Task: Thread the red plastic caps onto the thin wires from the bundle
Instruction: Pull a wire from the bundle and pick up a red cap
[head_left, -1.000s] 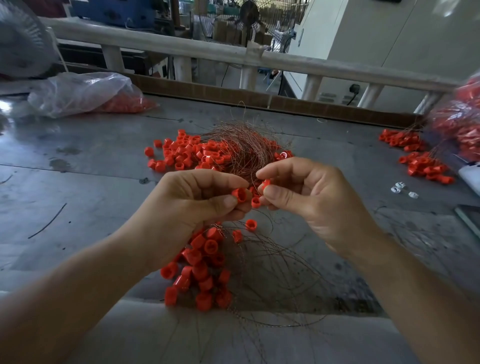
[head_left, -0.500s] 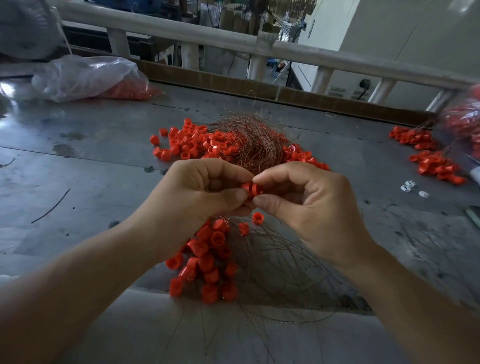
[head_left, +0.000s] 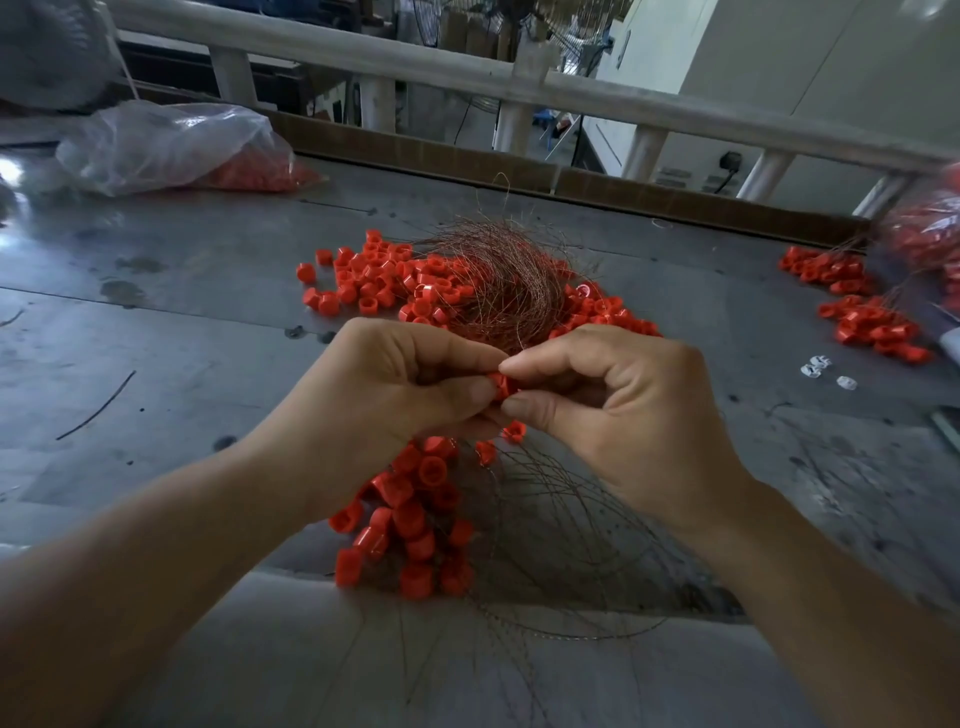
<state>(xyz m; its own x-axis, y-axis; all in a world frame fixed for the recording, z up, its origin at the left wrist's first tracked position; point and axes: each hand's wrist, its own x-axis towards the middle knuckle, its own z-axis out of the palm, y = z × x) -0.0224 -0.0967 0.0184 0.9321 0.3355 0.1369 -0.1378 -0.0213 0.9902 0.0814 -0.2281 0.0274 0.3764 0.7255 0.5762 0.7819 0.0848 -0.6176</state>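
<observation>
My left hand and my right hand meet fingertip to fingertip above the table, both pinching one red cap. Behind them a tangled bundle of thin coppery wires lies over a spread of loose red caps. Below my hands hangs a cluster of red caps threaded on wires, and loops of wire fan out toward the table's front edge. The wire end between my fingers is too thin to make out.
The grey metal table carries a clear plastic bag holding red caps at the back left. More red caps lie at the right, with small white parts nearby. A grey railing runs along the far side.
My hands have closed together; one second ago they were slightly apart with caps showing between the fingers, now both pinch the same cap. The camera view has tipped down slightly.
</observation>
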